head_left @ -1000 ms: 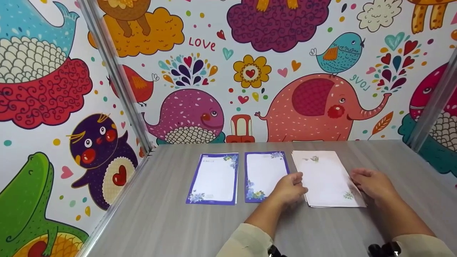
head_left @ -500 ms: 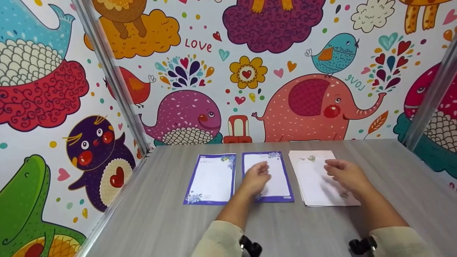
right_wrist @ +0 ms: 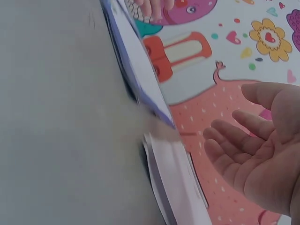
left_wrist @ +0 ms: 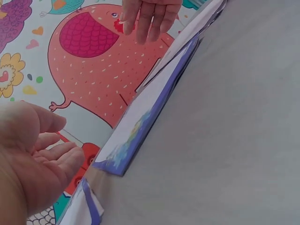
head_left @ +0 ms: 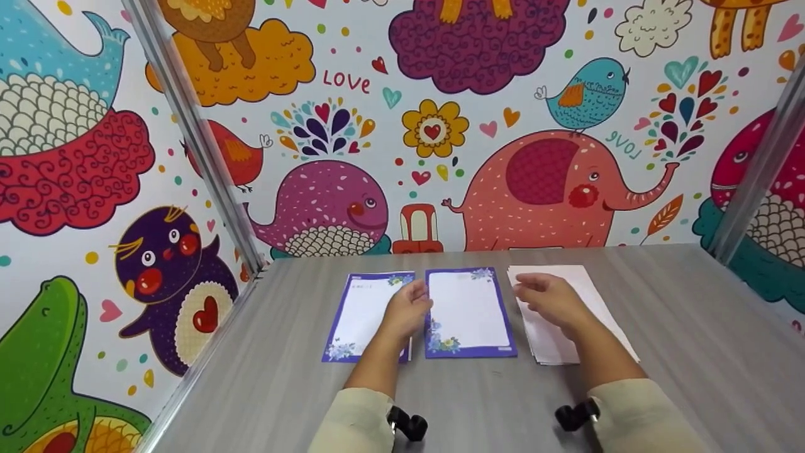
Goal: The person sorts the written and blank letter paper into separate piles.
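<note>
Three piles of paper lie side by side on the grey table. In the head view, my left hand (head_left: 405, 311) hovers over the right side of the left purple-bordered sheet (head_left: 355, 321), holding nothing. The middle sheet (head_left: 471, 308), also purple-bordered with blue flowers, lies between my hands. Over the left part of the pale pink stack (head_left: 547, 346) is my right hand (head_left: 553, 305), with nothing in its grasp. Both wrist views show relaxed, slightly bent fingers: the left hand (left_wrist: 42, 164) and the right hand (right_wrist: 267, 145) are apart from the paper.
The grey tabletop (head_left: 277, 390) extends around the papers. Behind it stands a wall panel (head_left: 541, 189) printed with cartoon animals, and a metal post (head_left: 207, 157) marks the left corner. Black clamps (head_left: 409, 425) sit at both wrists.
My left hand has left the pink stack's edge and moved left, past the middle sheet to the left one. The right hand has moved left from that stack's right edge to above it.
</note>
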### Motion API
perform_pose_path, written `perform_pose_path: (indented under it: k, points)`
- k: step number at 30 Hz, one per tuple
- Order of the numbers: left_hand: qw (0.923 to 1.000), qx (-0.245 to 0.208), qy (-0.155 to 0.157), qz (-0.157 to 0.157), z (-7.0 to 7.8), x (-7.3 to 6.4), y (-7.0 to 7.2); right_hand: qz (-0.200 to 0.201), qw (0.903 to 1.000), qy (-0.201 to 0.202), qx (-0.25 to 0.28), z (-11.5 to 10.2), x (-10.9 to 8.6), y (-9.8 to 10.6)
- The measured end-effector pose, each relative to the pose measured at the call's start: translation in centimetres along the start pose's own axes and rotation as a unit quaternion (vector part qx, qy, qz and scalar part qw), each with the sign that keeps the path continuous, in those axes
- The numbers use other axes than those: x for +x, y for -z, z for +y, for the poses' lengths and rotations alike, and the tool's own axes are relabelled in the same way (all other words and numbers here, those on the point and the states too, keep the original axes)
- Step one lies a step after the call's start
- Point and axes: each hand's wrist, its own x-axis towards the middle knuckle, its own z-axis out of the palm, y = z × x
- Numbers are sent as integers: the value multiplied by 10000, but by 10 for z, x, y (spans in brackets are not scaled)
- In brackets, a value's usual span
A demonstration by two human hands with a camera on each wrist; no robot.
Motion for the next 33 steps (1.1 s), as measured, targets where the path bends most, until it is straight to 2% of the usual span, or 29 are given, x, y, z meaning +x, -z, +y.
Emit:
perform_pose_path:
  k: [9,17,21,25,27,33]
  points:
    - [9990,329,292,-102,-7,-1,3,-142,9998,1,-105,-2,3,-19]
    - [9963,765,351,-199,-10,-3,-3,-535,9960,-69,-706,9,0,-26]
    - [9926,1048,491,-363,-9,-5,-3,-617,9936,-4,-947,9,-2,-29]
    - [9833,1639,543,-574,-8,-10,-3,-877,9856,158,-1440,8,-5,-32]
    - [9757,2026,475,-680,-7,-12,-4,-1032,9782,254,-1787,8,-6,-33]
    - [9516,2892,-14,-1040,-7,-16,-6,-1544,9491,535,-2693,5,-7,-36]
